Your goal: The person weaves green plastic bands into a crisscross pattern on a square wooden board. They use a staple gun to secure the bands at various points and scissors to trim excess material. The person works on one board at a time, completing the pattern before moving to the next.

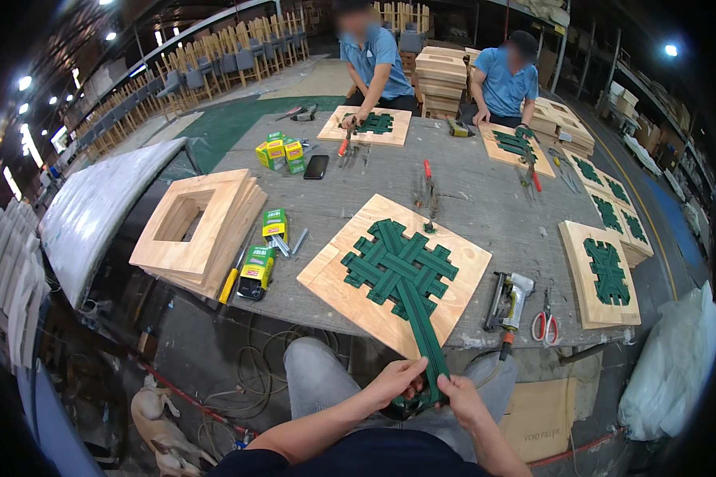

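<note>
A square wooden panel (pixel 338 266) lies turned at an angle on the table edge before me. Green webbing (pixel 390 258) is woven across its middle. One long green strap (pixel 423 330) runs from the weave over the near edge towards my lap. My left hand (pixel 404 378) is closed on the strap's left side, low down. On its right side, my right hand (pixel 463 399) pinches the same strap. Below the hands, more of the strap bunches up darkly, partly hidden by my fingers. A staple gun (pixel 511 300) and red-handled scissors (pixel 546 322) lie right of the panel.
Framed wooden panels (pixel 147 242) are stacked at the left, beside staple boxes (pixel 256 269). Finished webbed panels (pixel 585 286) sit right. A red-handled tool (pixel 428 179) lies beyond my panel. Two people work across the table (pixel 254 175). A dog (pixel 161 421) lies on the floor, near hoses.
</note>
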The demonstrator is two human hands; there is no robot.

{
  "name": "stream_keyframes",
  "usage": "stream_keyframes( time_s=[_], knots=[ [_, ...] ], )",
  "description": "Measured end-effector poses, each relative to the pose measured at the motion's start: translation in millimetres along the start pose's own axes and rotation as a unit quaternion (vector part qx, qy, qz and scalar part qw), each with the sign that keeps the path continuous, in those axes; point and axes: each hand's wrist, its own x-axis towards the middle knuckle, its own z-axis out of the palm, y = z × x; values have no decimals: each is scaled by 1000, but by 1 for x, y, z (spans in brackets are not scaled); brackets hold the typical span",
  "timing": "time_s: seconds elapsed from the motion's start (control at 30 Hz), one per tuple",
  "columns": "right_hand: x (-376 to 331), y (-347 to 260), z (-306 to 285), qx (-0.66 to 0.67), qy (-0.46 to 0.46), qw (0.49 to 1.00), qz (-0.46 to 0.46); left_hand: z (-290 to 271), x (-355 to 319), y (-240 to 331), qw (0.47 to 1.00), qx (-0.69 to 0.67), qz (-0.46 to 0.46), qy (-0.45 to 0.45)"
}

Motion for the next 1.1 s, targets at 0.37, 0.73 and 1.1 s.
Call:
stream_keyframes(
  time_s=[0.37,0.73,1.1],
  knots=[
    [5,-18,-63,-344,61,935,-65,41,11,-21,997,-42,-58,-22],
    [123,-39,13,154,-89,980,88,22,5,-19,991,131,-39,2],
    [110,-32,38,46,37,998,-12,-26,75,42,614,558,457,321]
  ],
)
